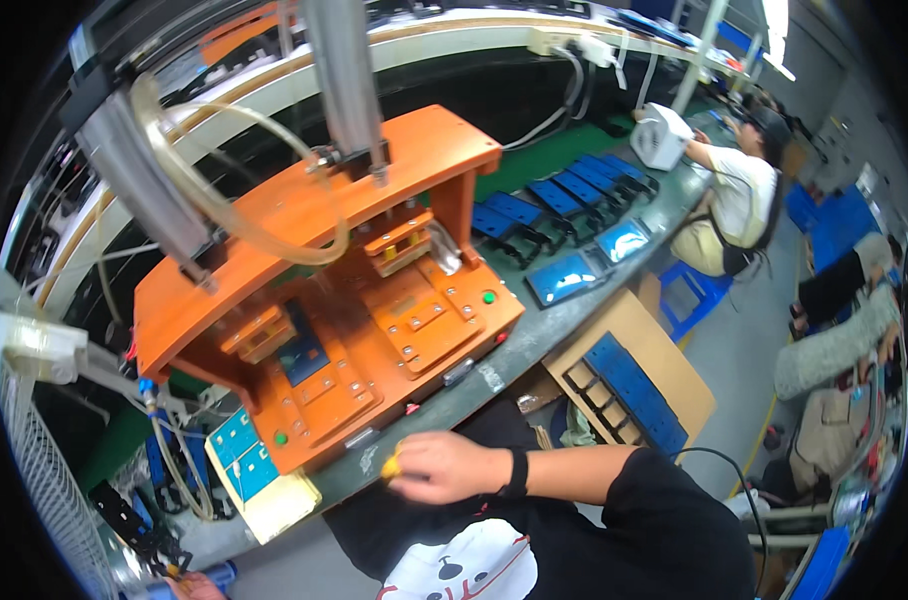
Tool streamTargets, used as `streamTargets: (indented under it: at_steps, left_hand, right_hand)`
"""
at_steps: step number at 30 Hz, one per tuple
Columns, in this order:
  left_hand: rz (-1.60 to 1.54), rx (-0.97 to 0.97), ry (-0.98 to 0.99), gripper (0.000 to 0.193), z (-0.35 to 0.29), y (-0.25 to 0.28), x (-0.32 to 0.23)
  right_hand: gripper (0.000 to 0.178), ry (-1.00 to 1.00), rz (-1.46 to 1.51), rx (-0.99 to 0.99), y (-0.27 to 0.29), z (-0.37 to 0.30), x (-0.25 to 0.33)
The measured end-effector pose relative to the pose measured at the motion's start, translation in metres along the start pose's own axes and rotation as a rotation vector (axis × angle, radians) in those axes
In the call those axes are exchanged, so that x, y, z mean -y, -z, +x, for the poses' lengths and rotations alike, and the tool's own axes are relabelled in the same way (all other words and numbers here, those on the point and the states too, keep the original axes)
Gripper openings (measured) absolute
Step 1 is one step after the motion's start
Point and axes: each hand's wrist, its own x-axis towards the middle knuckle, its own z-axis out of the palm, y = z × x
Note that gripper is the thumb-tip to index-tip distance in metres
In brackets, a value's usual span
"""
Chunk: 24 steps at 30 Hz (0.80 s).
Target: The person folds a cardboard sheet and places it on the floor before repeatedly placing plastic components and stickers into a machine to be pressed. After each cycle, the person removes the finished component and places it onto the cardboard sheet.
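My right hand [442, 469] is curled, blurred, in front of the orange press [414, 345], with yellow covering or something yellow at its fingertips. What lies inside its fingers is hidden. At the lower left edge my left hand [200, 586] is cut off by the frame; its fingers meet the lower end of a black bracket [134, 524] with a blue part, and appear to grip it. A dark blue plate [302, 346] lies in the press's left station, beneath the raised clamp. The right station [429, 325] shows only orange fixture blocks.
Left of the press, a cream tray [279, 508] holds teal pieces. Blue-and-black brackets [564, 195] line the bench at the right, beside blue film-wrapped pieces [564, 280]. A cardboard box [674, 385] with a blue panel stands below. A co-worker [739, 190] sits farther right.
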Motion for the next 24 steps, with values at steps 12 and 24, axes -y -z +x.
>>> streamTargets:
  at_steps: [12,24]
  left_hand:
    - [-0.317,0.102,0.426,0.044,-0.187,0.023,0.096]
    - [0.491,0.730,0.799,0.040,-0.126,-0.050,0.192]
  right_hand:
    - [0.041,0.667,0.156,0.459,-0.125,0.041,0.078]
    - [0.019,0.689,0.024,0.116,-0.071,0.019,0.056]
